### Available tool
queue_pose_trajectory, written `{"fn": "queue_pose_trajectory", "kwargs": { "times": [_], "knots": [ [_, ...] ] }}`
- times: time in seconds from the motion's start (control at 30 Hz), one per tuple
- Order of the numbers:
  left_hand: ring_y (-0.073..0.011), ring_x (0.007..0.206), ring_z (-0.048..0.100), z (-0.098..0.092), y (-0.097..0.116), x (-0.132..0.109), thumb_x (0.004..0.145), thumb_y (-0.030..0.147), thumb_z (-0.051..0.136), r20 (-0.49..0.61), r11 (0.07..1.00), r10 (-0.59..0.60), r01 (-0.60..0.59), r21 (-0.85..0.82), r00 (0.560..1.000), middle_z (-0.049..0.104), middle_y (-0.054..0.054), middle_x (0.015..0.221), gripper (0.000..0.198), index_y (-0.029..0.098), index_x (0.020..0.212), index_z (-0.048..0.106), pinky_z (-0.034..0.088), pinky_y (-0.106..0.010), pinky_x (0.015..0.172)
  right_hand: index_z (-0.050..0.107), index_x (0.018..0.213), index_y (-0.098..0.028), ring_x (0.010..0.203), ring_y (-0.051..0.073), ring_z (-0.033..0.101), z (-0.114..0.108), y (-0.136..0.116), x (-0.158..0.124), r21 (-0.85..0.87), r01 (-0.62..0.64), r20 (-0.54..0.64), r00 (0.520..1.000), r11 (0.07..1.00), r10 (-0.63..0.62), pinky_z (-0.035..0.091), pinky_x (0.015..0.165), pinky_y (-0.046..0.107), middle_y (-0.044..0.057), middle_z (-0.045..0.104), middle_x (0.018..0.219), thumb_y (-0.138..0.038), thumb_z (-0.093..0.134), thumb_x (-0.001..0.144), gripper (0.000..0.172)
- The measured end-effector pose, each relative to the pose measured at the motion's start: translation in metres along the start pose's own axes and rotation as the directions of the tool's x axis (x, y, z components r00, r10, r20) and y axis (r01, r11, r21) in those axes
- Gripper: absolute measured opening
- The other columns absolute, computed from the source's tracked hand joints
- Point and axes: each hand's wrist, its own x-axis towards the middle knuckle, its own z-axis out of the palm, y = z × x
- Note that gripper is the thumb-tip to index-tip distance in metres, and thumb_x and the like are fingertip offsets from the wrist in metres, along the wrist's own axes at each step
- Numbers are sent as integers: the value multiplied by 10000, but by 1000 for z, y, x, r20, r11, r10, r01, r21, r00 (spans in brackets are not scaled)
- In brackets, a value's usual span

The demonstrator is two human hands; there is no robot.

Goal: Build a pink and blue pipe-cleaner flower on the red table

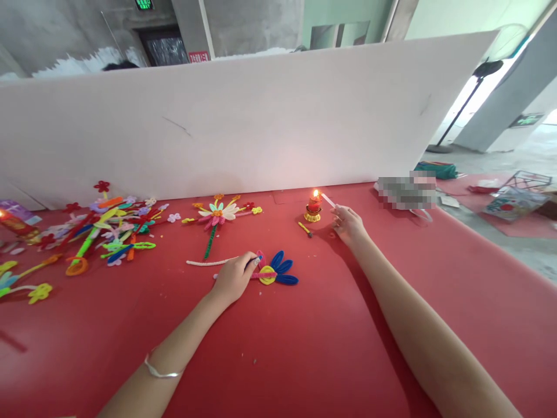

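My right hand (pixel 350 223) pinches a thin whitish glue stick (pixel 328 201), its tip at the flame of a small red candle (pixel 314 204) in a gold holder. On the left, my left hand (pixel 237 276) is closed, with a bit of dark blue pipe cleaner (pixel 253 261) showing at its fingertips. Just beside these fingers lies a pipe-cleaner flower (pixel 285 267) with blue petals, a yellow centre and pink parts; my hand covers some of it. A white pipe cleaner (pixel 204 263) extends left from behind my hand.
A finished-looking multicoloured flower (pixel 215 215) with a green stem lies behind my left hand. Colourful pipe-cleaner pieces (pixel 115 223) are heaped at left. A short yellow-and-black stick (pixel 305 229) lies by the candle. A white board (pixel 261 128) borders the red table (pixel 304 354) at the back.
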Motion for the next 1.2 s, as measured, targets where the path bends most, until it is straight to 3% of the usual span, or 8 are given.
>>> {"fn": "queue_pose_trajectory", "kwargs": {
  "times": [0.23,0.53,0.83,1.2],
  "knots": [
    [-179,726,586,3,3,-1,913,315,340,53,981,88,-96,170,995,656,-53,797,276,191,880,584,372,-271,653,503,597,-191,473,36,438,-2,5,2,28,31,7,999,999,-31,367,452,197,-37,609,639,-348,773,526,320],
    [-175,745,596,3,4,-1,908,290,351,63,976,120,-129,175,991,671,-57,832,268,189,902,598,395,-280,689,508,574,-189,455,39,399,3,9,3,29,85,-26,996,996,-84,332,431,201,-50,547,555,-301,774,483,303],
    [-176,742,593,4,5,-1,907,293,363,54,975,135,-142,172,989,668,-63,826,268,187,903,609,399,-282,691,564,617,-188,471,48,439,2,9,5,31,79,-4,997,996,-78,334,432,208,-28,609,624,-250,716,523,189],
    [-178,777,611,5,4,-1,922,298,342,66,956,149,-160,246,987,663,-57,823,275,190,906,594,397,-266,686,602,652,-181,493,39,414,3,9,2,84,40,17,999,996,-42,353,449,188,8,674,706,-207,755,492,222]
  ]
}}
